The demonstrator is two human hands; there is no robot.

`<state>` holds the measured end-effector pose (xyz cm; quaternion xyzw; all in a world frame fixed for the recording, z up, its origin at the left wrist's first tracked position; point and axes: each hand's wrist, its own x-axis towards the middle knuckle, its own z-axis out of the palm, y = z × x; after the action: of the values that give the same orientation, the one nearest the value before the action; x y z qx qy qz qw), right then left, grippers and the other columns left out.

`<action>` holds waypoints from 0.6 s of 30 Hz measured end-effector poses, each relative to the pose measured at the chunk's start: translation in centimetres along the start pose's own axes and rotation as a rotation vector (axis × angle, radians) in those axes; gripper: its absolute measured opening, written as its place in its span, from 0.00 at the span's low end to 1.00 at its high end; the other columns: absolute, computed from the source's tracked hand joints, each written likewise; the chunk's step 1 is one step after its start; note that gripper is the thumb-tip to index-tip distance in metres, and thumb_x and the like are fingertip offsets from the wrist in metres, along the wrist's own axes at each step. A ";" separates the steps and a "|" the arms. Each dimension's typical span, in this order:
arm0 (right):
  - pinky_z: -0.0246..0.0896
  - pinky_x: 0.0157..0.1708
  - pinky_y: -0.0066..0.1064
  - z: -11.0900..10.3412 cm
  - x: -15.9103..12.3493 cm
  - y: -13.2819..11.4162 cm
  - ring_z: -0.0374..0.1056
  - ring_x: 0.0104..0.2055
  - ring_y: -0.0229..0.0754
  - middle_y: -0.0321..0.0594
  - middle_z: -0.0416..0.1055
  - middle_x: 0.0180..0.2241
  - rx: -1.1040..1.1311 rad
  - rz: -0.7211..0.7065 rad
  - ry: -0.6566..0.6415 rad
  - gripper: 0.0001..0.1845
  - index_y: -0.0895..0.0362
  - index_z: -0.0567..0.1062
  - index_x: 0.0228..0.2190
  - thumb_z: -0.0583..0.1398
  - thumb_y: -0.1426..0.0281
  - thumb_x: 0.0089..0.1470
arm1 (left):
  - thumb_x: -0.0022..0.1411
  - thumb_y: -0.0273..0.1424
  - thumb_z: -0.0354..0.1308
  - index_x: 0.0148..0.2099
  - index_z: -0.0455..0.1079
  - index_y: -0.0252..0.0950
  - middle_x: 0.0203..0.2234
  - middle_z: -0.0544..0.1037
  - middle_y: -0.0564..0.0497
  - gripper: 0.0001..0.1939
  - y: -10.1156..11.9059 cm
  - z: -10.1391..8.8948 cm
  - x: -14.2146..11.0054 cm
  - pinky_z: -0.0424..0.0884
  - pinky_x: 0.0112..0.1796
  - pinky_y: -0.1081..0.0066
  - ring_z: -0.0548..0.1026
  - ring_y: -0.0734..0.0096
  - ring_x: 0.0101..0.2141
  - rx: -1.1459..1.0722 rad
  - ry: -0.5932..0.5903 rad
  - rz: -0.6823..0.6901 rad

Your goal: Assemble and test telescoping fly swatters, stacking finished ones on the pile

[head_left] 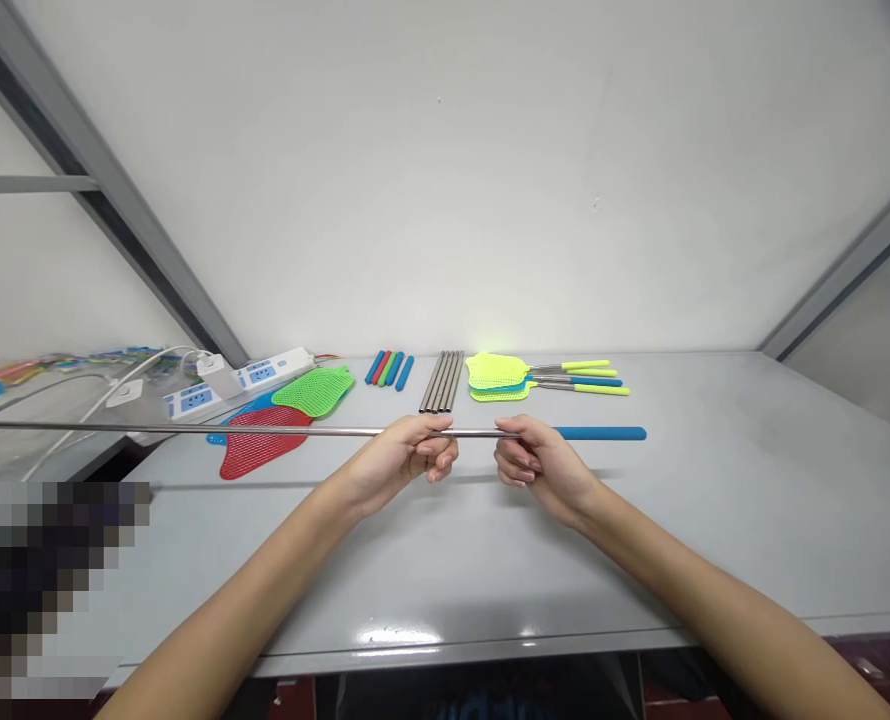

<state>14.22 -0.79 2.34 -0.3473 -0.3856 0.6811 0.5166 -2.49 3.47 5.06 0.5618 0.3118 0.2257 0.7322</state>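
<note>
The left hand's grip (404,452) is closed round a long steel rod (190,429), held level above the grey surface (715,500) near its middle, with a blue handle (599,433) on the right end. The right hand's grip (539,462) looks narrow and closed on the rod, though the curled fingers partly hide it. Along the back edge lie a red swatter head (254,440), a green swatter head (314,390), coloured handles (389,370), a bundle of steel rods (441,382) and yellow-green fly swatters (542,378); a power strip (261,372) sits toward the back-left corner.

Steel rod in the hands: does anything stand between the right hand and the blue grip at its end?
Nothing visible does: the right hand holds the steel rod directly beside the blue grip.
</note>
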 end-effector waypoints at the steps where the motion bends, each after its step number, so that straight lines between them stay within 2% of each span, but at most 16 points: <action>1: 0.37 0.17 0.28 0.0 0.0 -0.1 0.38 0.13 0.29 0.28 0.39 0.09 -0.004 -0.001 0.003 0.21 0.58 0.52 0.08 0.52 0.67 0.46 | 0.57 0.34 0.42 0.16 0.44 0.36 0.15 0.57 0.54 0.19 0.1 -0.1 0.0 0.58 0.25 0.73 0.57 0.77 0.18 -0.002 0.002 0.005; 8: 0.36 0.17 0.29 -0.2 0.0 -0.3 0.38 0.13 0.29 0.28 0.39 0.09 -0.003 -0.008 0.000 0.22 0.57 0.52 0.08 0.52 0.67 0.47 | 0.57 0.33 0.43 0.16 0.46 0.35 0.15 0.57 0.55 0.19 0.5 -0.6 -0.2 0.57 0.25 0.73 0.58 0.78 0.18 -0.010 -0.025 0.000; 18: 0.36 0.17 0.29 -0.3 -0.1 -0.5 0.38 0.14 0.30 0.28 0.39 0.10 -0.020 -0.023 0.007 0.22 0.57 0.51 0.08 0.52 0.68 0.47 | 0.56 0.33 0.44 0.15 0.47 0.35 0.13 0.57 0.55 0.19 0.8 -1.0 -0.3 0.56 0.24 0.74 0.58 0.78 0.18 -0.018 -0.004 -0.016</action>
<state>14.74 -0.72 2.67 -0.3504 -0.3945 0.6699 0.5222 -3.41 4.17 5.73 0.5533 0.3127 0.2216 0.7396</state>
